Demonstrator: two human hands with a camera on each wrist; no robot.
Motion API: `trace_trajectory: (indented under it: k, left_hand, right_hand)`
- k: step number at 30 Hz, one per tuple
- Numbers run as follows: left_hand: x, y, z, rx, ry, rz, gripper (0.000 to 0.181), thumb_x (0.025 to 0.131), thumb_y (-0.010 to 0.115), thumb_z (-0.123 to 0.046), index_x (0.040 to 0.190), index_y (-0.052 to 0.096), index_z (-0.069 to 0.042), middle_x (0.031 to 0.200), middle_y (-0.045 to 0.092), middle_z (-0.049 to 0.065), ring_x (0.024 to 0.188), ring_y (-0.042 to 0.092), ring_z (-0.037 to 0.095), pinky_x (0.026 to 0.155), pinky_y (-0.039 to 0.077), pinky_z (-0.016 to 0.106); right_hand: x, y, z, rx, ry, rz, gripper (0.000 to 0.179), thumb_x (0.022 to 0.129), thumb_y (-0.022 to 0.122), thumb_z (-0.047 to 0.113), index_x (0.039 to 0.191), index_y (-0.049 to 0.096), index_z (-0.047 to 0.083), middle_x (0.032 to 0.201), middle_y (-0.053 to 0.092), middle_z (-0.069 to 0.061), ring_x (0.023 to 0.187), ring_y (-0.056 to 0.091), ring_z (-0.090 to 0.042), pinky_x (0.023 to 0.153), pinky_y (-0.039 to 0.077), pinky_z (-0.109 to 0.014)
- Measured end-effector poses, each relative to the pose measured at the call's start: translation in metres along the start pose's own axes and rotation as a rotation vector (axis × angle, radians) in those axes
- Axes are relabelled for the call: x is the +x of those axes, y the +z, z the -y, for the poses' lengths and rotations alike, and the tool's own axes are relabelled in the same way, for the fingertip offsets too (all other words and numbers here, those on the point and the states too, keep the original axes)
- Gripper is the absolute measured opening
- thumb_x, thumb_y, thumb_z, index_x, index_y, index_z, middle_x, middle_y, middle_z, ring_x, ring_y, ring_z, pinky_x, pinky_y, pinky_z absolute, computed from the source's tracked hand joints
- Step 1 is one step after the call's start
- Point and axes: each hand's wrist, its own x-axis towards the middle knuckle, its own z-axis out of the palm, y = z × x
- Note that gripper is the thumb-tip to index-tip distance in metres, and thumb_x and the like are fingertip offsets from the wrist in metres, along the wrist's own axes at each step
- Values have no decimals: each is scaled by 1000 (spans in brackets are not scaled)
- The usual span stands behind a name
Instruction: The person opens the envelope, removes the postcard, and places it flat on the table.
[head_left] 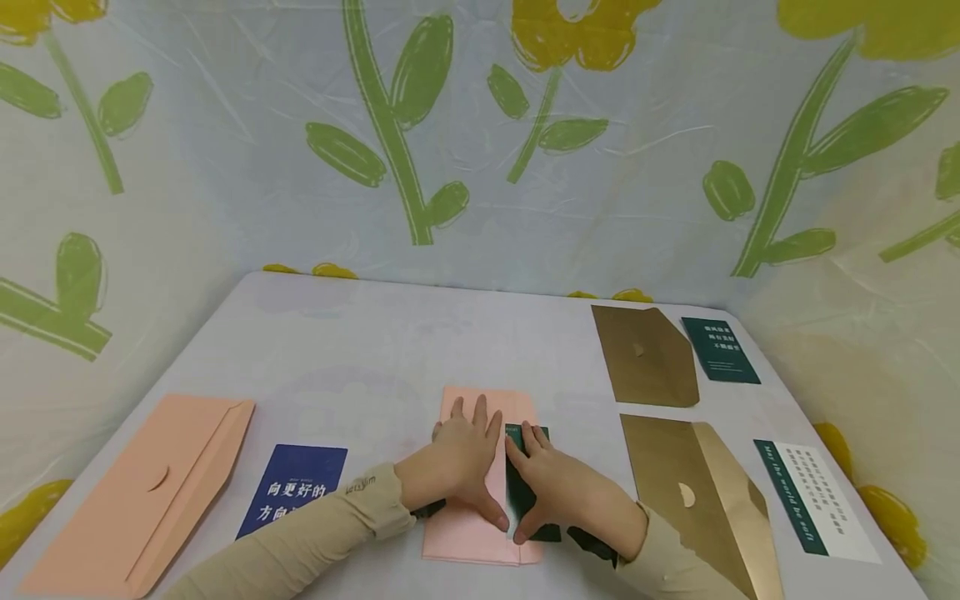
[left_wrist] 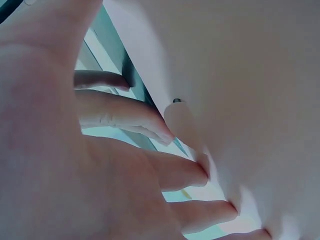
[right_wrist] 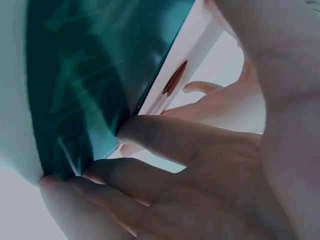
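Note:
A pale pink envelope [head_left: 461,533] lies upright before me on the white table. My left hand [head_left: 461,462] rests on it, fingers spread; in the left wrist view several fingertips [left_wrist: 227,210] touch its pink surface. A dark green card [head_left: 517,492] overlaps the envelope's right side. My right hand [head_left: 570,492] lies over that card with fingers extended, fingertips at its far part and thumb near its lower end. In the right wrist view, fingertips touch the glossy green card [right_wrist: 95,75]. Whether its left edge sits inside the envelope, I cannot tell.
At the left lie a larger peach envelope [head_left: 150,492] and a blue card [head_left: 288,483], partly behind my left sleeve. Two gold-brown envelopes [head_left: 645,354] lie at the right, with a green card [head_left: 720,350] and a green-and-white card [head_left: 817,500] beside them. Flowered cloth [head_left: 525,225] surrounds the table.

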Motion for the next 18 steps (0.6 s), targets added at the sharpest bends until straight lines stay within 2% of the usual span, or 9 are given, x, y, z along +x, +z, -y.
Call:
trace_trajectory:
  k: [4, 13, 18]
  left_hand:
    - [-2, -1, 0, 1, 1, -4, 139, 52, 61, -95, 158, 26, -12, 161, 21, 20, 140, 31, 49, 86, 55, 49]
    - [-2, 1, 2, 2, 2, 15, 141, 51, 61, -95, 159, 22, -14, 163, 17, 18, 143, 27, 46, 80, 57, 45]
    - [-2, 2, 4, -21, 4, 4, 141, 50, 63, -94, 159, 23, -14, 163, 17, 18, 143, 27, 47, 83, 56, 47]
  right_hand:
    - [-1, 1, -3, 1, -11, -12, 119, 62, 93, 44, 154, 32, 1, 157, 17, -35, 145, 20, -47, 104, 42, -52]
    - [-3, 2, -8, -14, -8, -23, 118, 60, 94, 45, 152, 35, -1, 156, 19, -34, 145, 21, -46, 104, 42, -51]
    - [-6, 3, -13, -8, -5, -27, 117, 61, 93, 45, 152, 36, -1, 157, 19, -33, 144, 23, -47, 103, 43, -53]
